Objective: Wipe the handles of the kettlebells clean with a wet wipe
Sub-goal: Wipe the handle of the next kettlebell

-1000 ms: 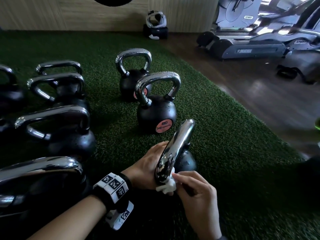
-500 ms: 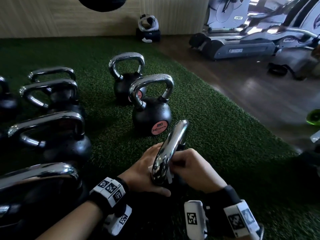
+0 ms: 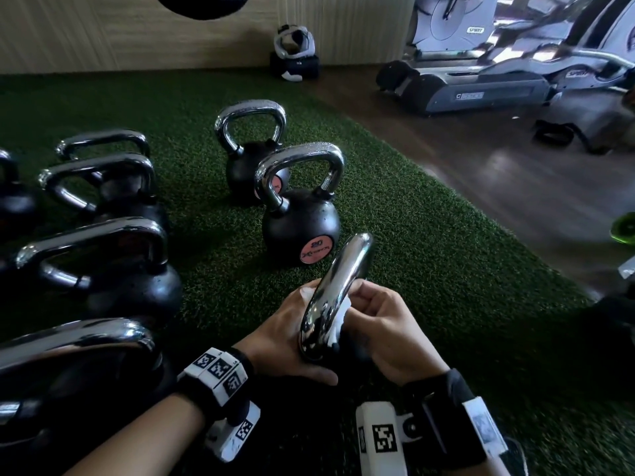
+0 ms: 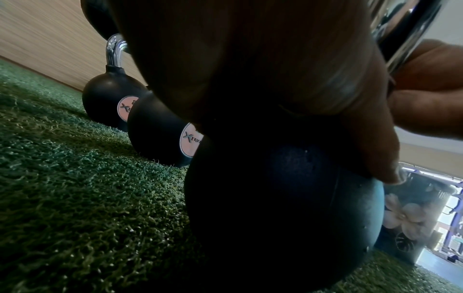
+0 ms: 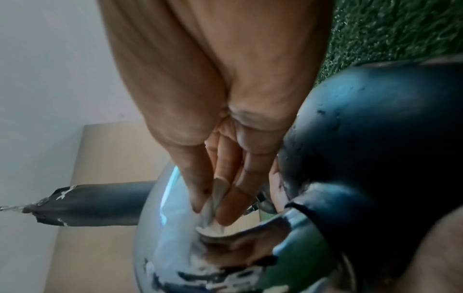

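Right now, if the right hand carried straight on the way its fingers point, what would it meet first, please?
Almost certainly the chrome handle: the right hand pinches the wet wipe against it already, with the left hand just behind.

Left hand (image 3: 288,333) flat; right hand (image 3: 381,324) fingers curled, pinching.

We are in a gym: rows of black kettlebells (image 3: 299,221) with chrome handles stand on green artificial turf (image 3: 429,255), and treadmills (image 3: 481,87) line the dark wooden floor (image 3: 498,187) beyond, by a pale panelled wall (image 3: 103,36).
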{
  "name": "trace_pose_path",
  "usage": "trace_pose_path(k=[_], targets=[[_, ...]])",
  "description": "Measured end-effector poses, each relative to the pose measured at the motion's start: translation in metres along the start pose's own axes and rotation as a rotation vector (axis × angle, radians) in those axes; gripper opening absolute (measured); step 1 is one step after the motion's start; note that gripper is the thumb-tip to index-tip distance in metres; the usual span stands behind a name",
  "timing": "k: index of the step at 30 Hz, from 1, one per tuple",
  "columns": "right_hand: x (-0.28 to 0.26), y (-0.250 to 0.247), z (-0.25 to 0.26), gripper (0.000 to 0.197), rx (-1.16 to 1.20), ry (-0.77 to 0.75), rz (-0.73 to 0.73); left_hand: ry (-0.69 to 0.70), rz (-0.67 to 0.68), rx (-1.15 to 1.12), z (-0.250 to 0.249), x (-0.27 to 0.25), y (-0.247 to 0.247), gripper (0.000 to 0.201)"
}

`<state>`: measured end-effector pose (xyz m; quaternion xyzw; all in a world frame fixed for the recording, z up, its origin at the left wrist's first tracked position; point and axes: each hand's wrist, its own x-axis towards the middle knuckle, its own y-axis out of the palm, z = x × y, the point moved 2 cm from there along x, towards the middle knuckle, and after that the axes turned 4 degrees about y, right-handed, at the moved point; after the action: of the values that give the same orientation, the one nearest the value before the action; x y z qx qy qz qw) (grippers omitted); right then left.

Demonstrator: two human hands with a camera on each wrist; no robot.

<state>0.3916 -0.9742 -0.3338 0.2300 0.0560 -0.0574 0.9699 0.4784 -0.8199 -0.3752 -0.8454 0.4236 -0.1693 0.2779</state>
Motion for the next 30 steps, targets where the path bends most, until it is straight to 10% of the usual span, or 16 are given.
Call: trace_pose_path(k=[11, 30], targets=[[0.011, -0.001, 0.007, 0.042, -0.057, -0.295, -0.386, 0.013, -0.047, -0.005, -0.004, -0.003, -0.001, 0.132], [0.038, -0.005, 0.012, 0.023, -0.653, -0.459, -1.026, 0.115, -0.047, 0.02, -0.006, -0.002, -0.004, 0.105]])
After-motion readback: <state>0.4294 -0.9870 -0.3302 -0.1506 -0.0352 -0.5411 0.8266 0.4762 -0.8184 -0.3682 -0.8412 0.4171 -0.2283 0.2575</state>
